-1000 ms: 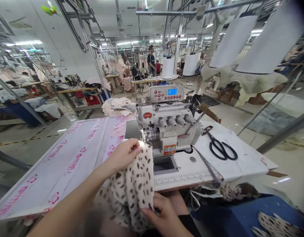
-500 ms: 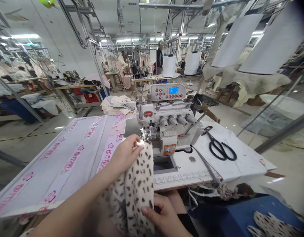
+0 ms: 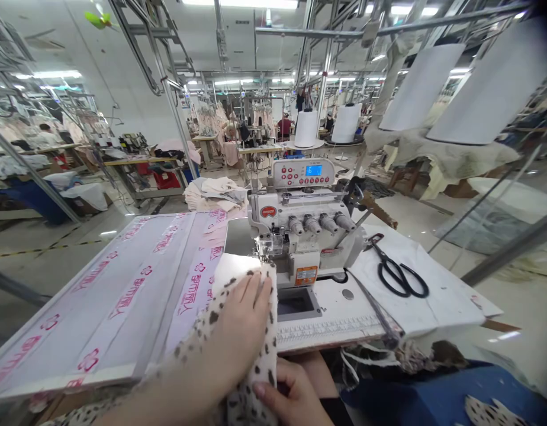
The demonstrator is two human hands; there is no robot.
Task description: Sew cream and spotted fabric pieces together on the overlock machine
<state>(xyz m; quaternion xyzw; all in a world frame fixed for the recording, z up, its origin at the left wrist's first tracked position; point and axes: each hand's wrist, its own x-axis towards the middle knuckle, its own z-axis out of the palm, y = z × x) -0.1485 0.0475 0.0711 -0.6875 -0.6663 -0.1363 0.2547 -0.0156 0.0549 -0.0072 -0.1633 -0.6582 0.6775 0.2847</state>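
A cream fabric with dark spots (image 3: 265, 355) lies over the table's near edge, its far end under the presser foot of a white overlock sewing machine (image 3: 302, 228). My left hand (image 3: 240, 322) rests flat on the fabric, fingers stretched toward the machine. My right hand (image 3: 289, 396) sits at the bottom edge, its fingers curled round the fabric's right border.
Black scissors (image 3: 400, 275) lie on a white cloth right of the machine. The table top (image 3: 122, 296) carries pink-printed white sheeting on the left. A blue bin (image 3: 433, 393) with more spotted fabric stands at lower right. Other workstations and people fill the hall behind.
My left hand has gone from pinching the fabric's far end at the needle to lying flat on it, a little nearer me. The fabric now lies flatter on the table.
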